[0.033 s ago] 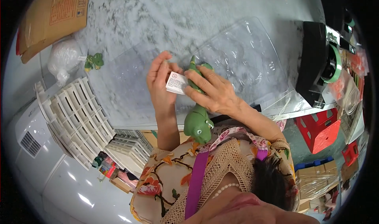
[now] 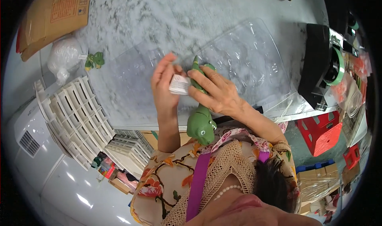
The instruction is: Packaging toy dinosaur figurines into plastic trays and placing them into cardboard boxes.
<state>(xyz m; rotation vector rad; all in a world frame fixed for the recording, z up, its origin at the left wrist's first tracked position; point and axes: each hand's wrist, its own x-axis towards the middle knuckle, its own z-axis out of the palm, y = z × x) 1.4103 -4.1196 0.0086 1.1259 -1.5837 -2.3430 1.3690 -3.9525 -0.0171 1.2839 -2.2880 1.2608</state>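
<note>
A green toy dinosaur (image 2: 201, 124) lies at the table's near edge, its round head with white eyes toward me and its tail pointing away. My right hand (image 2: 219, 92) is closed over its body, which the fingers partly hide. Beside the body sticks out a small folded white paper tag (image 2: 179, 85) with print, blurred in places. My left hand (image 2: 164, 84) holds this tag at its left side, with curled fingers partly behind it and one finger raised. Whether the tag is tied to the toy is hidden.
Clear plastic trays (image 2: 254, 62) lie flat beyond my hands. A small green toy (image 2: 94, 60) and a filled plastic bag (image 2: 63, 58) are at left, near a cardboard box (image 2: 59, 19). White crates (image 2: 79, 118) stand left; a black tape dispenser (image 2: 318, 66) stands right, above a red stool (image 2: 320, 132).
The tag has tilted, so its printed face shows less plainly and its layers look fanned. My left hand has shifted slightly right; my right hand keeps its hold on the toy.
</note>
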